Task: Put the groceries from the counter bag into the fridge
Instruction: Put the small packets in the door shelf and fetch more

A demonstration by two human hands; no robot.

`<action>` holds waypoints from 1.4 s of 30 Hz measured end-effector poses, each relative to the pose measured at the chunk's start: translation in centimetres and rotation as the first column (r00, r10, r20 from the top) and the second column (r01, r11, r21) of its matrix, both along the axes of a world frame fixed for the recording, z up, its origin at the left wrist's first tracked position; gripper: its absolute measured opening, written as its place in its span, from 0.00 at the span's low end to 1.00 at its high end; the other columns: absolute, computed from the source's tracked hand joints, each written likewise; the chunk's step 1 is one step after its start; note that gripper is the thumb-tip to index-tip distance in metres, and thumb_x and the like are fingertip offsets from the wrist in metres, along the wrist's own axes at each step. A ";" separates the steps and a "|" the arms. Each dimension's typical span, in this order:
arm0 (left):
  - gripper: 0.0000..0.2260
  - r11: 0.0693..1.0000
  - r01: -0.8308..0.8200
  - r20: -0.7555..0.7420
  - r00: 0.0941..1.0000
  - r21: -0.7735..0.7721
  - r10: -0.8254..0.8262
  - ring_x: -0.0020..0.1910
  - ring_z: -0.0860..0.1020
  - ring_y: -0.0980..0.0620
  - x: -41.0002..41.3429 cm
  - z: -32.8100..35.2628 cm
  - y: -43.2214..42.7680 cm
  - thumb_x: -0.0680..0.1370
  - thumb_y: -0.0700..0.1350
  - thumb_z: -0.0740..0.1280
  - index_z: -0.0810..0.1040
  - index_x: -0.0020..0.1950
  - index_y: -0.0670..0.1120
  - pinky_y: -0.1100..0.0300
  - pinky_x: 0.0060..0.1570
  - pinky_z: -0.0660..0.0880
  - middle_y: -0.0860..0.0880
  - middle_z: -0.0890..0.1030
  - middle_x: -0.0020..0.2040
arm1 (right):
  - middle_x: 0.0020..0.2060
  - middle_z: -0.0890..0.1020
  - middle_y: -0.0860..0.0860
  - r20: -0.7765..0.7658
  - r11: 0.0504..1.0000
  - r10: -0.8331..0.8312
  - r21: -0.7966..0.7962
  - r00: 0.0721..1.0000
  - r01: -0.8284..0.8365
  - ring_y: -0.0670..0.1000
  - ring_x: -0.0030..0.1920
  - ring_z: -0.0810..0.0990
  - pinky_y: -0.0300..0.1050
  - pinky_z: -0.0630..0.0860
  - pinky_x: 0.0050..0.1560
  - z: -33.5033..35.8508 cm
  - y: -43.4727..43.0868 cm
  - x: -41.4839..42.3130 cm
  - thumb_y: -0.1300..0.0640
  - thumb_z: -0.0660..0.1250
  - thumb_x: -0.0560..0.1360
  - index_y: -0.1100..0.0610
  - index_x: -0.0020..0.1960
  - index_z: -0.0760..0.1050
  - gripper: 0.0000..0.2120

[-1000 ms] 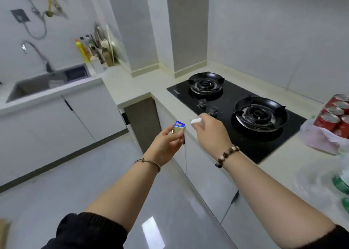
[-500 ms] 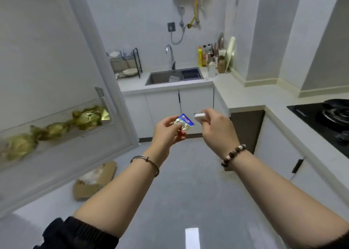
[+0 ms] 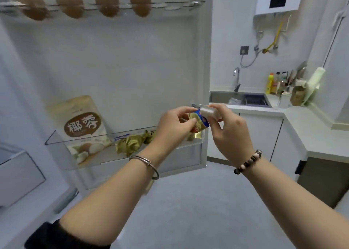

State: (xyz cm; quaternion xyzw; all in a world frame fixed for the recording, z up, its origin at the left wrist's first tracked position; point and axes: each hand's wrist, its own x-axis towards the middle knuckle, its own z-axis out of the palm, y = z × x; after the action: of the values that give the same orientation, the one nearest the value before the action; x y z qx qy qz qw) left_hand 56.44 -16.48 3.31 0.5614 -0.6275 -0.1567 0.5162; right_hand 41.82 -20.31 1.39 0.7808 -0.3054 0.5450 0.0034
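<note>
1. On the far left stands the open fridge door (image 3: 122, 60). Its top rack carries a row of brown eggs (image 3: 69, 1).
2. Lower on the door there is a clear door shelf (image 3: 105, 160). A beige pouch (image 3: 83, 120) stands in its left part, leaning back. It has a brown oval with white characters, and white coconut pieces are printed below.
3. Just right of the pouch, several gold-wrapped pieces (image 3: 130, 144) lie in the same shelf.
4. The left hand (image 3: 173, 124), with a metal bangle (image 3: 147, 163) on the wrist, is in front of the right end of the shelf. Its grip pinches the small packet (image 3: 199, 122) between thumb and fingers.
5. The small packet is shiny pale gold foil with a blue edge and a little red print, and it is crinkled. It is in the air between the two hands, above the right end of the door shelf, not inside it.
6. The white piece (image 3: 208, 112) is a small pale block just above the packet. The grip of the right hand (image 3: 230, 131) is closed round it. If this hand also touches the packet, I cannot tell. A bead bracelet (image 3: 248, 162) is on this wrist.
7. Farther right and behind are a sink (image 3: 245, 97) with a faucet (image 3: 237, 77), then bottles (image 3: 270, 83) on the white bench (image 3: 311, 120).
</note>
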 end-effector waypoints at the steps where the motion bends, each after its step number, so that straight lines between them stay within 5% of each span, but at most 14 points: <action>1: 0.11 0.999 -0.034 0.044 0.998 -0.033 0.035 0.30 0.75 0.59 0.8 0.5 0.4 0.75 0.38 0.67 0.82 0.54 0.49 0.68 0.33 0.70 0.54 0.78 0.32 | 0.41 0.82 0.53 -0.002 0.999 0.035 -0.020 0.999 -0.035 0.51 0.38 0.78 0.43 0.75 0.36 0.5 -0.2 0.7 0.62 0.66 0.74 0.62 0.53 0.76 0.08; 6: 0.09 0.958 -0.250 0.063 0.964 -0.139 0.260 0.35 0.77 0.58 5.8 4.5 1.8 0.75 0.40 0.68 0.82 0.53 0.50 0.65 0.35 0.73 0.52 0.82 0.38 | 0.46 0.82 0.53 -0.014 0.983 0.156 -0.091 0.988 -0.157 0.47 0.42 0.76 0.36 0.72 0.44 3.8 -1.4 4.6 0.63 0.64 0.75 0.63 0.54 0.77 0.08; 11: 0.08 0.888 -0.360 0.179 0.931 0.287 0.319 0.34 0.80 0.52 11.9 5.7 0.7 0.73 0.35 0.67 0.80 0.51 0.41 0.63 0.32 0.78 0.46 0.82 0.38 | 0.49 0.80 0.53 -0.278 0.977 0.161 0.177 0.947 -0.114 0.53 0.47 0.77 0.41 0.70 0.45 5.9 -2.7 7.7 0.60 0.58 0.79 0.58 0.58 0.76 0.11; 17: 0.07 0.724 -0.349 0.334 0.927 0.595 0.173 0.31 0.79 0.52 14.3 4.2 -1.1 0.76 0.33 0.66 0.79 0.52 0.41 0.64 0.35 0.79 0.45 0.80 0.36 | 0.36 0.77 0.54 -0.740 0.907 0.302 0.418 0.601 0.059 0.54 0.36 0.74 0.42 0.68 0.32 7.5 -4.8 11.9 0.54 0.61 0.77 0.61 0.44 0.77 0.12; 21: 0.08 0.680 -0.356 0.356 0.923 0.642 0.147 0.38 0.81 0.48 15.0 3.6 -1.8 0.75 0.33 0.66 0.80 0.53 0.40 0.56 0.46 0.81 0.45 0.80 0.39 | 0.36 0.79 0.54 -0.826 0.921 0.326 0.387 0.460 0.043 0.54 0.36 0.76 0.44 0.73 0.40 6.8 -6.1 14.8 0.51 0.63 0.76 0.62 0.46 0.79 0.14; 24: 0.08 0.660 -0.389 0.388 0.908 0.642 0.158 0.41 0.81 0.46 15.6 3.4 -2.0 0.75 0.34 0.67 0.80 0.54 0.40 0.54 0.49 0.80 0.45 0.81 0.40 | 0.46 0.83 0.56 -0.824 0.929 0.342 0.370 0.452 -0.028 0.57 0.46 0.81 0.49 0.78 0.49 6.5 -6.3 16.3 0.54 0.64 0.76 0.60 0.51 0.81 0.12; 27: 0.09 0.653 -0.413 0.436 0.889 0.635 0.138 0.39 0.81 0.48 15.8 3.3 -1.7 0.74 0.37 0.70 0.80 0.54 0.42 0.56 0.47 0.80 0.46 0.81 0.40 | 0.47 0.84 0.55 -0.816 0.922 0.372 0.379 0.442 -0.076 0.56 0.48 0.81 0.48 0.78 0.50 6.3 -6.3 16.6 0.55 0.65 0.75 0.59 0.51 0.81 0.11; 32: 0.10 0.678 -0.456 0.539 0.836 0.577 0.103 0.34 0.79 0.52 15.9 3.2 -1.1 0.73 0.44 0.72 0.80 0.54 0.46 0.59 0.40 0.79 0.50 0.81 0.37 | 0.52 0.82 0.52 -0.894 0.926 0.357 0.376 0.270 0.020 0.54 0.51 0.79 0.42 0.74 0.51 6.2 -6.7 16.0 0.48 0.62 0.77 0.57 0.58 0.79 0.16; 38: 0.10 0.711 -0.432 0.579 0.814 0.554 0.044 0.39 0.79 0.51 15.5 3.2 -0.7 0.75 0.49 0.69 0.83 0.51 0.44 0.59 0.42 0.77 0.47 0.83 0.44 | 0.49 0.83 0.54 -0.893 0.931 0.326 0.360 0.311 0.060 0.55 0.49 0.80 0.46 0.76 0.50 6.3 -7.0 15.5 0.46 0.62 0.77 0.60 0.53 0.81 0.18; 42: 0.10 0.833 -0.469 0.642 0.743 0.294 0.191 0.50 0.78 0.51 14.2 3.6 -0.8 0.77 0.47 0.64 0.82 0.53 0.46 0.59 0.51 0.74 0.49 0.82 0.52 | 0.54 0.81 0.50 -0.783 0.946 0.267 0.325 0.562 0.004 0.52 0.52 0.78 0.43 0.73 0.50 6.9 -6.3 14.3 0.52 0.60 0.79 0.56 0.58 0.78 0.14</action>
State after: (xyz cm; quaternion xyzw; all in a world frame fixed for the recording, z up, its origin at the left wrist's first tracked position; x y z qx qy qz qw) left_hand 70.62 -17.31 6.87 0.7871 -0.5909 -0.0151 0.1764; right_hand 56.12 -26.65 8.31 0.9557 -0.2859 0.0698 -0.0116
